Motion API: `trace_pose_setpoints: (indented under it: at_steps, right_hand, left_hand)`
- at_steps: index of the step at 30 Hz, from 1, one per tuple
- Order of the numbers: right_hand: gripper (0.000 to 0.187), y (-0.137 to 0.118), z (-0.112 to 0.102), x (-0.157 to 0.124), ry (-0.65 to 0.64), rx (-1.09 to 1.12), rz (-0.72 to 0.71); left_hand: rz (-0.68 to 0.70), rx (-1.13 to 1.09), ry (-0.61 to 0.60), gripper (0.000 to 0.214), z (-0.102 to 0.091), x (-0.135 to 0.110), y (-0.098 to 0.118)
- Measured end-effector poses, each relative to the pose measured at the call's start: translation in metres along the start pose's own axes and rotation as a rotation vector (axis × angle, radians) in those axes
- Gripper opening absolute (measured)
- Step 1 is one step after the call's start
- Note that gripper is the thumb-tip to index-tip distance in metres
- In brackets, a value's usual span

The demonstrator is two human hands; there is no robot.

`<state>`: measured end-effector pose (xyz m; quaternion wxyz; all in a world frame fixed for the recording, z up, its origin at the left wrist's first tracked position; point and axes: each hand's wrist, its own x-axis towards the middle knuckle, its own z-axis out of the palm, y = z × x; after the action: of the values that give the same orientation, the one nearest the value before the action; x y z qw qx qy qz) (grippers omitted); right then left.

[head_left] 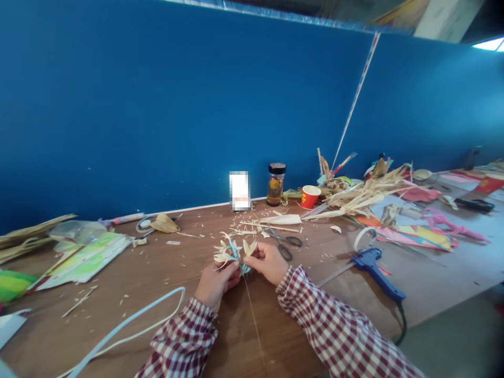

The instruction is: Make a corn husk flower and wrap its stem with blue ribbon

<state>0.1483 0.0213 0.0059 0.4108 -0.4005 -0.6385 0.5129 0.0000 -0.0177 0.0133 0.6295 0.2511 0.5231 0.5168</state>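
Note:
My left hand [214,282] and my right hand [268,261] meet over the brown table [189,315], both in checked red and white sleeves. Between their fingertips they pinch a small flower made of pale husk petals [230,252] bound with light blue tape. A thin pale stem runs from it down toward me. Scissors [285,243] lie just beyond my right hand. A blue glue gun [376,273] lies to the right of that hand.
A jar with a black lid [275,184], a red paper cup [310,197] and a heap of dried husks [362,197] stand at the back by the blue wall. Light blue strip [129,323] curls at the front left. Coloured paper packets [82,260] lie left; husk scraps are scattered.

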Motion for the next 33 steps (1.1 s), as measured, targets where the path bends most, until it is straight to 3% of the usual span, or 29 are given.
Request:
trace_pose_setpoints:
  at_steps: [33]
  right_hand:
    - [0.016,-0.0027,0.0007,-0.0023,0.030,-0.085,-0.029]
  left_hand:
    - [0.034,-0.010,-0.031,0.033,0.0013,-0.0015,0.0008]
